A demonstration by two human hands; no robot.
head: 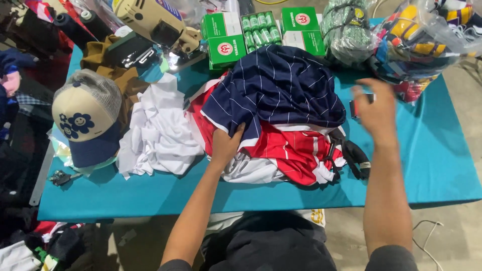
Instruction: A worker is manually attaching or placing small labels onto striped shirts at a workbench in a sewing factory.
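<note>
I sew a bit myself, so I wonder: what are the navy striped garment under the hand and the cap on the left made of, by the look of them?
The navy striped garment looks like a thin, smooth knit, perhaps synthetic: it drapes in soft folds with a slight sheen under the left hand. The cap seems mixed: a matte cream front panel, likely foam or cloth, a grey open mesh back and a navy cloth brim.

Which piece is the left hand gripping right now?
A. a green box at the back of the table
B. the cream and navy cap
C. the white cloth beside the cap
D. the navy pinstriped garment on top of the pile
D: the left hand pinches the lower edge of the navy pinstriped garment, which lies over the red striped garment; its fingers touch none of the other things listed.
</note>
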